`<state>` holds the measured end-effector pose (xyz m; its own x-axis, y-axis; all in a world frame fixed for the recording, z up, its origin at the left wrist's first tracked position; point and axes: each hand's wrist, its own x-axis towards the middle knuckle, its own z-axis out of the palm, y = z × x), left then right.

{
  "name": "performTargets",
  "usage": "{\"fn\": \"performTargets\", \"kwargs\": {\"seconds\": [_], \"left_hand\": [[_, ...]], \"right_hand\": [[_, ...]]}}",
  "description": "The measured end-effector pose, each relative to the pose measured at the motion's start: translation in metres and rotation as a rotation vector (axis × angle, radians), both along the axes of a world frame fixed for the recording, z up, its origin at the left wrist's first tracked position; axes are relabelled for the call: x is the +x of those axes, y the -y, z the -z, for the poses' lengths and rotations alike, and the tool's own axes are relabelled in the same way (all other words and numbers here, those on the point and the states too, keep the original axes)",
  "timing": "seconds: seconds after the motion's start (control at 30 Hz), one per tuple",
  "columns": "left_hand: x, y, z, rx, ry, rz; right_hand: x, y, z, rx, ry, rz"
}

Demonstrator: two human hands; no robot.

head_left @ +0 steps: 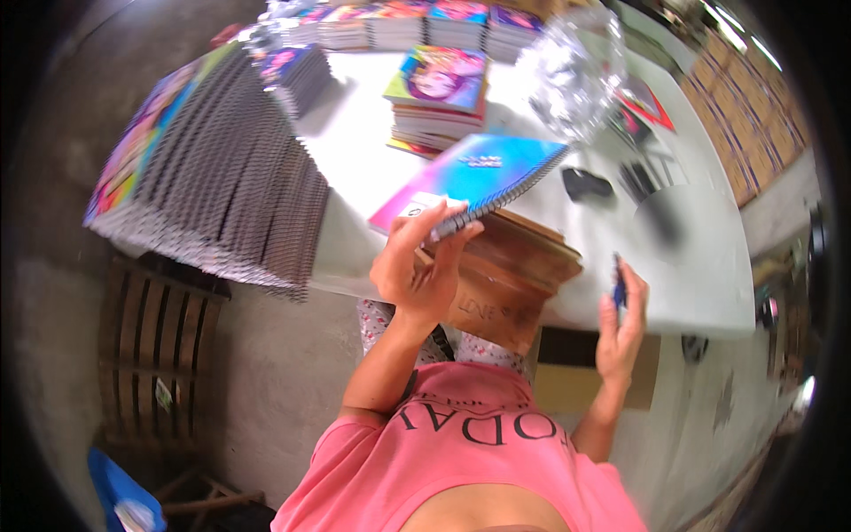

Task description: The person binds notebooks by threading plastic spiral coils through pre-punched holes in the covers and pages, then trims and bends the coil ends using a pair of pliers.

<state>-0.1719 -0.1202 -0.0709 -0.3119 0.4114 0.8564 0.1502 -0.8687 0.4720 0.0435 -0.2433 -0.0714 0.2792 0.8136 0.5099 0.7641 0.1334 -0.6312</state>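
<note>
The left hand (415, 266) is gripping a blue-and-pink spiral notebook (496, 173) by its near corner, its fingers grasping the coil end, above a brown stand (510, 266) at the near edge of the worktop (709, 266). On the right, the right hand (624, 324) is clasping a slim dark-blue tool (620, 289). Many notebooks (239, 168) are standing packed at left; a shorter stack (436, 82) is sitting farther off.

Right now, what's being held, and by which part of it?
The left grip holds the pink-and-blue notebook by its near corner, at the spiral. The right grip has a small dark-blue tool, seemingly by its near end.
</note>
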Motion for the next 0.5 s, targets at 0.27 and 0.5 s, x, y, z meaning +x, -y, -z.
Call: {"fn": "performTargets", "kwargs": {"seconds": [0.27, 0.5], "left_hand": [[-0.034, -0.018, -0.078, -0.196, 0.631, 0.386], [-0.051, -0.004, -0.113, -0.105, 0.639, 0.655]], "right_hand": [[0.079, -0.060, 0.088, -0.490, 0.497, 0.379], [0.004, -0.129, -0.058, 0.213, -0.685, -0.624]]}}
